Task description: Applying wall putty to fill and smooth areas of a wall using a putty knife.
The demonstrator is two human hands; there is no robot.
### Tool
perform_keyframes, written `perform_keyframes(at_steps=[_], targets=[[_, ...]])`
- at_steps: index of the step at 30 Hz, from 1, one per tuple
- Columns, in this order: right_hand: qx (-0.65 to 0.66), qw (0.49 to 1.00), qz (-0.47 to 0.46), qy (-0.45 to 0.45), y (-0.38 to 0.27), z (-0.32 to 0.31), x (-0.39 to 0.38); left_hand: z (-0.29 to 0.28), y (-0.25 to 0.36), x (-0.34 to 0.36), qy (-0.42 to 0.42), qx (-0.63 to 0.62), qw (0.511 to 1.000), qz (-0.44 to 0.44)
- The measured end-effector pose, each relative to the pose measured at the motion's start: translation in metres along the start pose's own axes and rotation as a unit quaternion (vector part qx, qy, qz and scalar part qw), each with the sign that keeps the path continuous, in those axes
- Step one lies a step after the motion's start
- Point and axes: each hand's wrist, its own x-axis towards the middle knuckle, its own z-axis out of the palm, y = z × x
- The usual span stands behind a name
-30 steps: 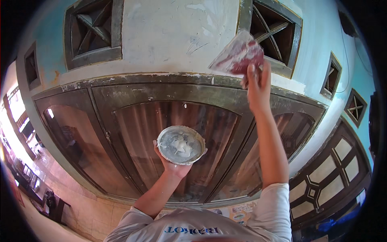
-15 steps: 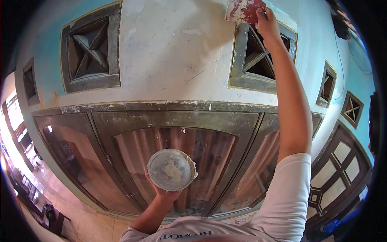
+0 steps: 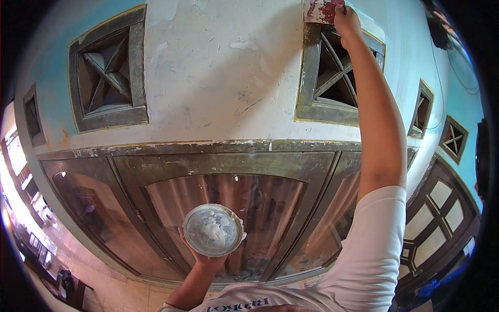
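Observation:
My left hand point(image 3: 207, 261) supports a round, shallow tub point(image 3: 196, 229) from below, with the fingers spread around its left side and underside. A lump of white putty point(image 3: 215, 235) lies inside, and more is smeared on the tub's rim. High at the upper right, my right hand point(image 3: 347, 23) grips a flat red putty spreader point(image 3: 323, 11) streaked with dried white. The spreader lies against or very near the wall point(image 3: 208, 67), just above a vent frame; actual contact cannot be made out. Its upper edge is cut off by the picture.
Two square wooden vents with crossed bars, the right vent point(image 3: 312, 78) and the left vent point(image 3: 109, 73), are set in the patchy wall. Below them, a wide wooden window frame point(image 3: 223, 156) holds glass panes with curtains behind. A dark bench point(image 3: 75, 291) stands at lower left.
The spreader has shifted a little to the right along the top of the vent. The tub sits slightly lower and further left. My view has moved a little too.

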Motion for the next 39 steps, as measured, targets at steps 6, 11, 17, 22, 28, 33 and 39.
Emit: perform_keyframes(at_steps=[6, 11, 17, 22, 28, 33, 39], targets=[[0.052, 0.992, 0.089, -0.076, -0.004, -0.018, -0.006, 0.026, 0.007, -0.007, -0.036, -0.014, 0.999, -0.029], [0.040, 0.998, 0.051, -0.024, -0.040, -0.015, -0.020, 0.019, 0.006, -0.005, -0.033, -0.008, 0.999, -0.035], [-0.052, 0.999, 0.010, 0.014, -0.082, -0.036, -0.030, 0.012, 0.002, -0.002, -0.011, -0.003, 0.999, -0.041], [-0.122, 0.974, -0.185, 0.036, -0.106, -0.041, -0.032, 0.001, -0.005, 0.003, -0.030, -0.011, 0.997, -0.069], [-0.170, 0.954, -0.244, 0.047, -0.119, -0.034, -0.038, -0.003, -0.012, 0.005, -0.039, -0.016, 0.997, -0.067], [-0.180, 0.957, -0.227, 0.007, -0.126, -0.035, -0.045, 0.002, -0.011, 0.004, -0.039, -0.012, 0.997, -0.072], [0.015, 0.969, -0.217, -0.121, -0.127, -0.063, -0.049, 0.002, -0.013, 0.001, -0.043, -0.004, 0.997, -0.059]])
